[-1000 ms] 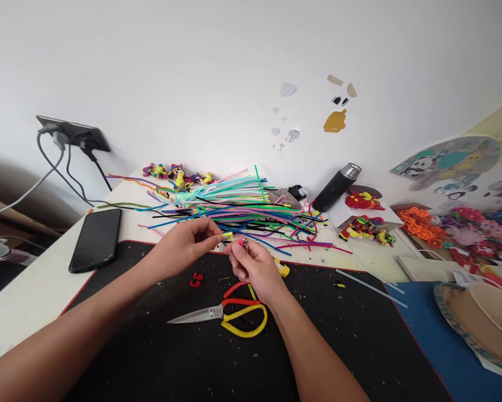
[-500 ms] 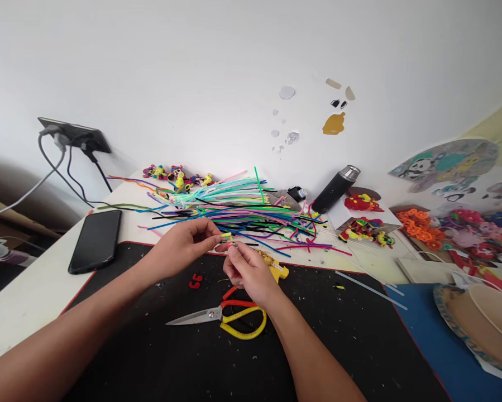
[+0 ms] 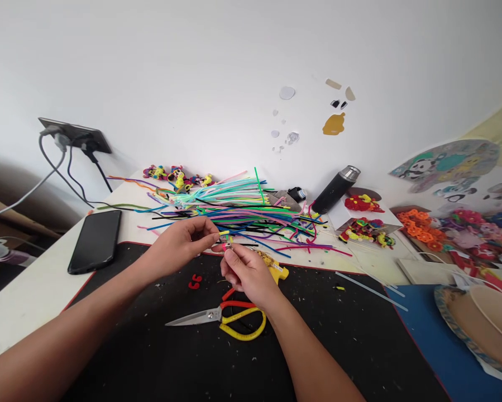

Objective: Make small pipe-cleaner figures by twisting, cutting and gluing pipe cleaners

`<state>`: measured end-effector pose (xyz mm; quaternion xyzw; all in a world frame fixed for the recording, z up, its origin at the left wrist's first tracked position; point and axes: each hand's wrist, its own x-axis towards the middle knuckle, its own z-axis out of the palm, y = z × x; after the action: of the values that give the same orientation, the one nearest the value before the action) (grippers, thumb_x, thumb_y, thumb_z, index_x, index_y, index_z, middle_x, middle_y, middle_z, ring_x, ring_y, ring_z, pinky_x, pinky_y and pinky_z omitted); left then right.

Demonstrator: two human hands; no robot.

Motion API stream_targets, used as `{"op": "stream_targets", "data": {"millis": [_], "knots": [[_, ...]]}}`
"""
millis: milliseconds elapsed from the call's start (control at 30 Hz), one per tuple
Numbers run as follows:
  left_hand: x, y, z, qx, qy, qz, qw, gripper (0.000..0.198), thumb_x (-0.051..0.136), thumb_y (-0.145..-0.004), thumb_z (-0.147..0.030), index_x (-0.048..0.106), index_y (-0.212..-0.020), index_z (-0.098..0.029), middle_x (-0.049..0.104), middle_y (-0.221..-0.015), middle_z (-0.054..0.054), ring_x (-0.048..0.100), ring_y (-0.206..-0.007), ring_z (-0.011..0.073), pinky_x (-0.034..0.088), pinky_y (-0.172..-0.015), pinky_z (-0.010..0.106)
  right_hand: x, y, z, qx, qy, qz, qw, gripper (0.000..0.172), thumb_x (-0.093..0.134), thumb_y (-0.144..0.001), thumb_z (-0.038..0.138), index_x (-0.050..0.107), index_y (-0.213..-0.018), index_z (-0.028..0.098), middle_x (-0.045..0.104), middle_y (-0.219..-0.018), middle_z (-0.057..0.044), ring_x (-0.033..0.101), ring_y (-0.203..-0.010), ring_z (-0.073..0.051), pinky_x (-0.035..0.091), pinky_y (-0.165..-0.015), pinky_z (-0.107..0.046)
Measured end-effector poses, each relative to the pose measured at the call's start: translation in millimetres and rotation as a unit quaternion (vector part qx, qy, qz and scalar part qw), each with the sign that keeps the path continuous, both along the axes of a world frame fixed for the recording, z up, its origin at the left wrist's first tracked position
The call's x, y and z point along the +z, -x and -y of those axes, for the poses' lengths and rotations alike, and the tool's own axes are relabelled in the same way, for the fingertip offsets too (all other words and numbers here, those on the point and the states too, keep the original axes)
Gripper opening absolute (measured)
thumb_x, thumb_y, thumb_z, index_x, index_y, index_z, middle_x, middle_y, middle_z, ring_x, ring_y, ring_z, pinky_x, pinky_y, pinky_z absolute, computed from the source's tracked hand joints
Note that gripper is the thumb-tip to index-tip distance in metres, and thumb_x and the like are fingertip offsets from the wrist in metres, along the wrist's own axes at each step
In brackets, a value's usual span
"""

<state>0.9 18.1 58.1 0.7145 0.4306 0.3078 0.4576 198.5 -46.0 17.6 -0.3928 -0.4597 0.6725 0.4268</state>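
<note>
My left hand (image 3: 191, 241) is pinched, thumb against fingers, at a short yellow piece of pipe cleaner (image 3: 223, 233). Close beside it, my right hand (image 3: 247, 272) grips a small pink piece (image 3: 226, 246) with a dark and white spot on it; most of it is hidden by the fingers. Both hands hover above the black mat (image 3: 167, 363), fingertips nearly meeting. Below them lie scissors (image 3: 194, 319) with red and yellow handles. Two small red curled pieces (image 3: 195, 281) rest left of the right hand. A yellow glue gun (image 3: 281, 272) is partly covered by that hand.
A heap of coloured pipe cleaners (image 3: 234, 192) spreads behind the hands. A phone (image 3: 95, 241) lies at left. At the back right stand a leaning black flask (image 3: 336, 190) and small figures (image 3: 362, 230). A round basket (image 3: 455, 329) sits at far right.
The right hand has shifted slightly left and the pink piece has turned a little. More of the yellow piece now shows above the fingertips.
</note>
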Motion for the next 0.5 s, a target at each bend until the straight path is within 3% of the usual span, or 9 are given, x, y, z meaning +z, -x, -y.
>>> {"op": "stream_targets", "data": {"millis": [133, 367, 500], "knots": [[-1.5, 0, 0, 0.003, -0.011, -0.008, 1.000, 0.035, 0.067, -0.091, -0.056, 0.069, -0.086, -0.021, 0.070, -0.076, 0.000, 0.058, -0.068, 0.0171, 0.047, -0.065, 0.028, 0.9, 1, -1, -0.031, 0.009, 0.007, 0.999, 0.050, 0.066, -0.095, 0.069, 0.066, -0.098, 0.019, 0.046, -0.066, 0.007, 0.027, -0.050, -0.008, 0.016, -0.046, -0.026], [-0.5, -3, 2, 0.003, -0.008, -0.007, 1.000, 0.036, 0.068, -0.090, -0.056, 0.069, -0.085, -0.020, 0.066, -0.073, -0.001, 0.056, -0.066, 0.0164, 0.045, -0.063, 0.027, -2.8, 6, 0, -0.028, 0.020, 0.008, 0.999, 0.060, 0.069, -0.087, 0.080, 0.061, -0.087, 0.021, 0.034, -0.058, 0.010, 0.022, -0.048, -0.008, 0.017, -0.044, -0.025], [0.3, -3, 2, 0.001, -0.007, -0.011, 1.000, 0.036, 0.067, -0.090, -0.056, 0.069, -0.085, -0.021, 0.065, -0.072, -0.001, 0.055, -0.066, 0.0167, 0.044, -0.062, 0.027, -10.3, 4, 1, -0.031, -0.005, 0.058, 0.998, 0.063, 0.069, -0.084, 0.084, 0.056, -0.079, 0.023, 0.030, -0.056, 0.010, 0.023, -0.048, -0.009, 0.019, -0.046, -0.026]]}}
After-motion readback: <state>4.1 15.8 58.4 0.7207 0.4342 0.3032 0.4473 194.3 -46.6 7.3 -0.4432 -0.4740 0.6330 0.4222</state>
